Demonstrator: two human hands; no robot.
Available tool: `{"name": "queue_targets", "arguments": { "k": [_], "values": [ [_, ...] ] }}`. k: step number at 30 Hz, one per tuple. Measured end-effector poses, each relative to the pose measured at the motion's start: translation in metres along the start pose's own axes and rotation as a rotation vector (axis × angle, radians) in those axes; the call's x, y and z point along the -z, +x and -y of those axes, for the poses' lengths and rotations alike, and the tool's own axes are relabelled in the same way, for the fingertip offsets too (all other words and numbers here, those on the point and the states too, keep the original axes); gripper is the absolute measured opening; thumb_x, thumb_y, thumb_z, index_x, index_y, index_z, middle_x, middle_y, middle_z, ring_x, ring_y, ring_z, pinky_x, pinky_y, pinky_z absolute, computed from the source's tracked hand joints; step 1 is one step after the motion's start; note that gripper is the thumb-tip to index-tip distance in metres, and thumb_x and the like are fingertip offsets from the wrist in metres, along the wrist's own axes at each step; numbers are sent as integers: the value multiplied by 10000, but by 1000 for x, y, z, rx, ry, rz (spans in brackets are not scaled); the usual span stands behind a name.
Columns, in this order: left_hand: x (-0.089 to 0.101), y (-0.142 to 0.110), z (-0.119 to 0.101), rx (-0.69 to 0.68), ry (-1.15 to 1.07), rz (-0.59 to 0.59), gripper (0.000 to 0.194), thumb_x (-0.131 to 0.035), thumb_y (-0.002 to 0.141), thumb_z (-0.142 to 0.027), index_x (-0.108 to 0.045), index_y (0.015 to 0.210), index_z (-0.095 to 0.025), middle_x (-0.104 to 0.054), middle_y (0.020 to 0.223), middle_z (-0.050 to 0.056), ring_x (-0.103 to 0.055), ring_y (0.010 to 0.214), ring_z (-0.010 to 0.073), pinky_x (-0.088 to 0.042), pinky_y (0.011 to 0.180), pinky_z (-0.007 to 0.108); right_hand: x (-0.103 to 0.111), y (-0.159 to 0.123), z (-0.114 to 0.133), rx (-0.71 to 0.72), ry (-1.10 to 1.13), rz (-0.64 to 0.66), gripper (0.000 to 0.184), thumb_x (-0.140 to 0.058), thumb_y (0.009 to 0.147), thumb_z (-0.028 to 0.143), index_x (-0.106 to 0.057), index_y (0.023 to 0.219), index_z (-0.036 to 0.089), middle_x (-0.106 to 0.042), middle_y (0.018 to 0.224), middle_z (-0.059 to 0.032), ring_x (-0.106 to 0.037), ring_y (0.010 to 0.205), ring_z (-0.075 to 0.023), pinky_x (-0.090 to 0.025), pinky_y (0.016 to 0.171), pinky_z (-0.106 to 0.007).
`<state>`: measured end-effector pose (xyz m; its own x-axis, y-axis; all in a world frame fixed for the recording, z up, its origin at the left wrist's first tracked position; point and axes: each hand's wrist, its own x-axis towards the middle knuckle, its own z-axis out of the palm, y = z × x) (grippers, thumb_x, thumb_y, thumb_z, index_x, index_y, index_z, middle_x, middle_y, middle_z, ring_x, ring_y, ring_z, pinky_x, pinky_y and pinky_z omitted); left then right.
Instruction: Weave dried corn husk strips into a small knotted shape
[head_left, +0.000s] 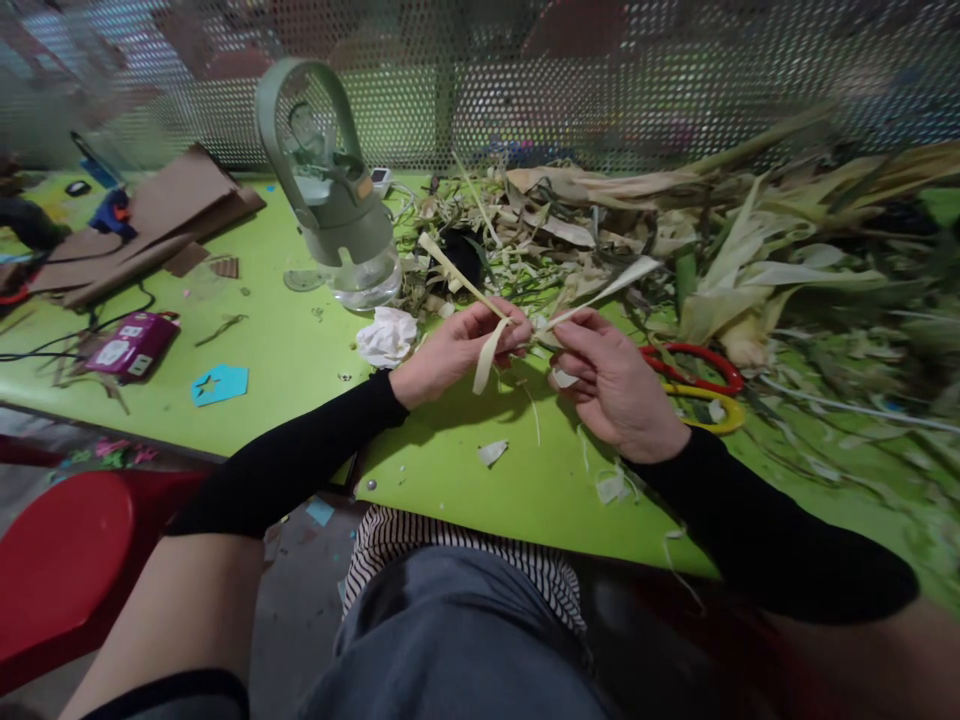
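A dark grey cloth top (450,640) was nearest the camera, with black-and-white striped cloth (382,545) just beyond it, by the edge of the lime-green tabletop (442,470). At the left, a flat blue paper cut-out with a star-shaped hole (232,384) lay well apart from the work, and a crumpled white tissue (386,338) sat just beside the left wrist.

Next came the left hand (457,350), its fingers curled and fingertips closed in a pinch. Out of it rose a stiff, narrow straw-coloured stalk (457,268), and a flat cream strip (488,358) hung below the fingers. Good handling here probably meant a steady hold close to the working point, light enough not to crease the fibre.

Between the hands, the strips' ends met or nearly met; whether they were joined, I could not tell. Keeping that spot low over the table, with gentle, even tension, seemed wise, since dry plant fibre could split under a jerk.

The right hand (619,385) was partly curled, thumb and forefinger grasping a long pale tapering husk strip (615,285) that slanted up to the right. Small, slow finger movements likely suited it best. Beyond that wrist lay a red loop-shaped handle (729,374) and a yellow one (731,415), near heaped dry husks (727,285).
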<state>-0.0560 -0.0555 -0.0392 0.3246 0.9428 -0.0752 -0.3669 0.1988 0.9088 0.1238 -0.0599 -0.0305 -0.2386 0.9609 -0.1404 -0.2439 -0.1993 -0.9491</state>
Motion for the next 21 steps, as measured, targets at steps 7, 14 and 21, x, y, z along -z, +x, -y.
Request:
{"name": "queue_targets", "arguments": {
  "k": [7, 14, 21],
  "values": [
    [2, 0, 1, 21, 80, 8, 255, -867, 841, -241, -625, 831, -163, -629, 737, -55, -540, 586, 36, -465, 608, 199, 1, -2, -3, 85, -157, 0, 287, -842, 791, 369, -579, 784, 256, -336, 544, 109, -241, 443, -71, -198, 407, -237],
    [6, 1, 2, 94, 219, 23, 371, -863, 863, -379, -601, 727, -153, -583, 624, -54, -484, 530, 33, -357, 540, 204, 5, -4, -7, 261, -418, 68, 134, -789, 861, 330, -698, 825, 238, -563, 685, 44, -408, 534, -92, -323, 463, -253],
    [4, 2, -1, 114, 27, -66, 354, -875, 855, -304, -574, 741, -156, -536, 611, -78, -470, 505, 17, -398, 537, 184, 8, 0, -11, 173, -402, 34, 278, -775, 917, 471, -671, 831, 228, -418, 598, 70, -316, 488, -84, -224, 434, -249]
  ]
}}
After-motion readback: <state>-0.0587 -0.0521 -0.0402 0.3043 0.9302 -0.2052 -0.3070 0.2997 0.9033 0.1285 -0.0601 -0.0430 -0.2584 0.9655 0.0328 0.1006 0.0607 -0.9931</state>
